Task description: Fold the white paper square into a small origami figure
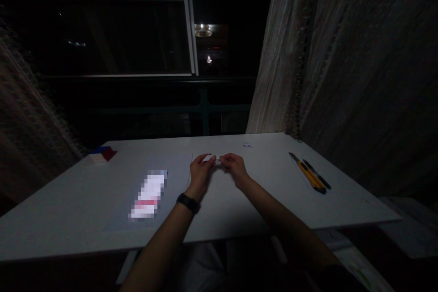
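Above the middle of the white table (236,210), both hands are close together with a small white piece of paper (209,158) between them. My left hand (201,171), below a black wristband, pinches the paper between thumb and fingers. My right hand (235,169) is closed on the paper's right end, its fingertips almost meeting the left thumb. Part of the paper is hidden behind the fingers, and the dim light blurs its details. Left of my left hand, a larger pale sheet (178,178) lies flat, with a lit, pixelated phone-like screen (148,195) on it.
At the right lie a yellow utility knife (310,175) and a dark pen (317,174). Small dark-marked scraps (247,145) rest near the back edge. A blue, red and white cube (101,154) sits at the back left. Curtains (273,54) and a window stand behind the table.
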`<state>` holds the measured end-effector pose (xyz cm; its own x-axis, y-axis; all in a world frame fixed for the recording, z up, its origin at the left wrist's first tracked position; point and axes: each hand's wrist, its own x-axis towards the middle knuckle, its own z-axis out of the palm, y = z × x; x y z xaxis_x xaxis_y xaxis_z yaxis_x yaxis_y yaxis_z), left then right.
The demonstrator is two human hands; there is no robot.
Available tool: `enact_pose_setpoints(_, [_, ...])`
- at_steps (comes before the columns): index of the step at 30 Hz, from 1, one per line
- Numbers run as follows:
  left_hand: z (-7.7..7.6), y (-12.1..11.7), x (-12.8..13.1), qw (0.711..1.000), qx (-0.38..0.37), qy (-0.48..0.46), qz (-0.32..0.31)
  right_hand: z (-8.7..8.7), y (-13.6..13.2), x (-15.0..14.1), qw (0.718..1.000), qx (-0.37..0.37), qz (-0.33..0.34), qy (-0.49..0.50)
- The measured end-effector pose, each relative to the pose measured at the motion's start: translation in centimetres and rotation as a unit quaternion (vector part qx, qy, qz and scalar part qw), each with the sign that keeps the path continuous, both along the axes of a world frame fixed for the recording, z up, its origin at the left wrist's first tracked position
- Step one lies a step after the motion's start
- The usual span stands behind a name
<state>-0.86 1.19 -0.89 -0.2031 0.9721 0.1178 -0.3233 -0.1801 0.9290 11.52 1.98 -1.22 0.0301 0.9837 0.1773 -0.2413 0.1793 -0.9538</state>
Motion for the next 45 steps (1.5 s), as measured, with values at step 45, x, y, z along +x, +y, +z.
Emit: enact_pose_setpoints(45, [0.6, -0.5, 0.0, 0.998, 0.003, 0.063, -0.022, 0.7, 0.7, 1.9, 0.956, 0.157, 0.012, -0.246])
